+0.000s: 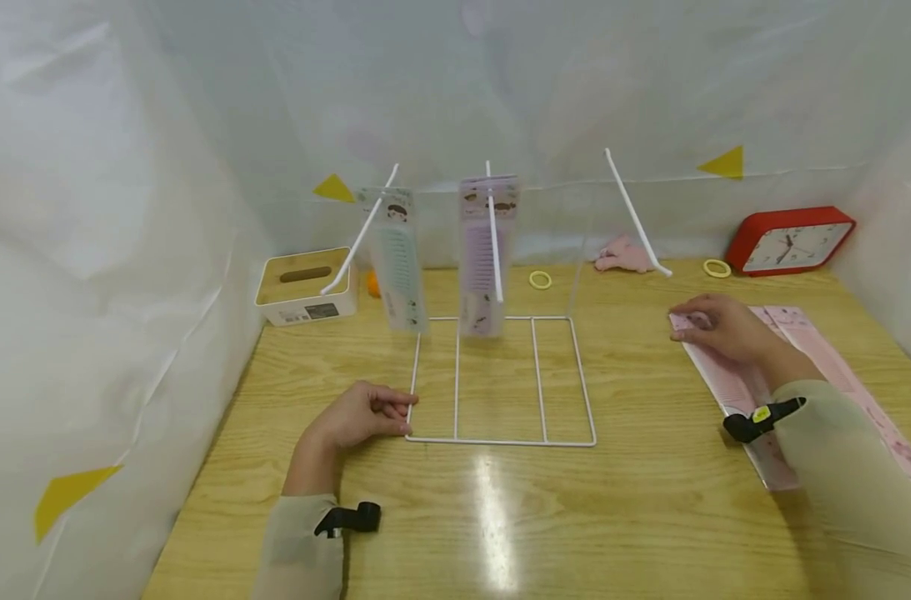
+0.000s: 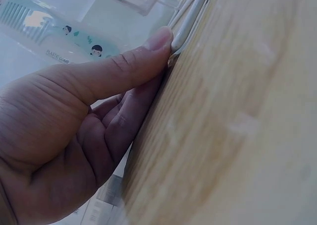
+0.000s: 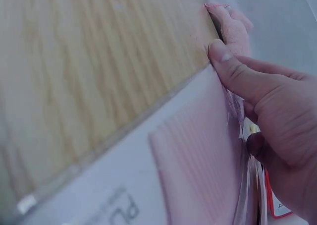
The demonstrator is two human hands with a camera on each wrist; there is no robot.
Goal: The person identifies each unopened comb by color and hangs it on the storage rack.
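A white wire display rack (image 1: 500,442) stands mid-table, its three hooks reaching forward. Packaged combs hang on two of them: mint green (image 1: 401,275) at the left, purple (image 1: 473,275) in the middle. The right hook (image 1: 635,208) bears nothing. My left hand (image 1: 357,414) pinches the rack's base wire near the front left corner, thumb on the wire in the left wrist view. At the right, my right hand (image 1: 733,329) pinches the top end of a packaged pink comb (image 3: 193,145) between thumb and fingers. More pink comb packs (image 1: 830,354) lie beside and beneath that forearm.
A tissue box (image 1: 275,292) with a wooden lid stands back left, beside a small orange thing (image 1: 373,284). Along the back are a yellow ring (image 1: 540,280), a pink plush item (image 1: 623,254), a second yellow ring (image 1: 717,268) and a red clock (image 1: 743,242). White sheeting (image 1: 162,292) encloses the table.
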